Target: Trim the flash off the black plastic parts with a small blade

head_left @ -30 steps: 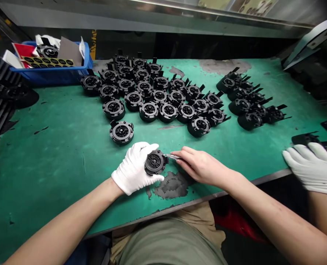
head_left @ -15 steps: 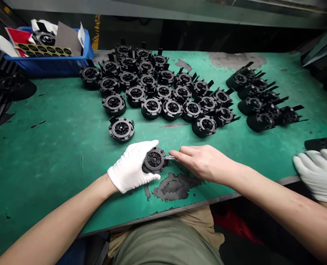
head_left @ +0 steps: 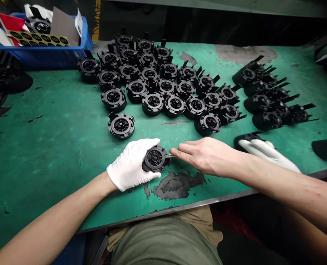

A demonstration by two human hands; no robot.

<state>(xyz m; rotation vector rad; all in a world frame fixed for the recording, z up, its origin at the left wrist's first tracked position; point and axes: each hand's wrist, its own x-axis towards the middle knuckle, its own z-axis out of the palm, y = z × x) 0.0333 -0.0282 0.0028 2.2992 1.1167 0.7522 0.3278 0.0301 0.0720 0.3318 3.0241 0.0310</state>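
Observation:
My left hand (head_left: 134,164), in a white glove, is wrapped round a round black plastic housing (head_left: 154,158), its ribbed inner face turned up. Bare and ungloved, my right hand (head_left: 200,154) pinches thin metal tweezers (head_left: 171,156), mostly hidden by the fingers. Their tip meets the housing's right rim. Just beyond my left glove a single black housing (head_left: 121,126) lies on the green table mat (head_left: 55,147).
Several black housings (head_left: 152,103) stand grouped ahead, with another group (head_left: 266,119) at right. A co-worker's white-gloved hand (head_left: 270,152) holds a black part (head_left: 247,139) behind my right forearm. A blue bin (head_left: 53,60) stands far left. Worn patches (head_left: 177,186) mark the mat.
The co-worker's gloved hand has come in from the right edge with a black part, behind my right forearm. My hands hold almost the same pose; the view has shifted slightly.

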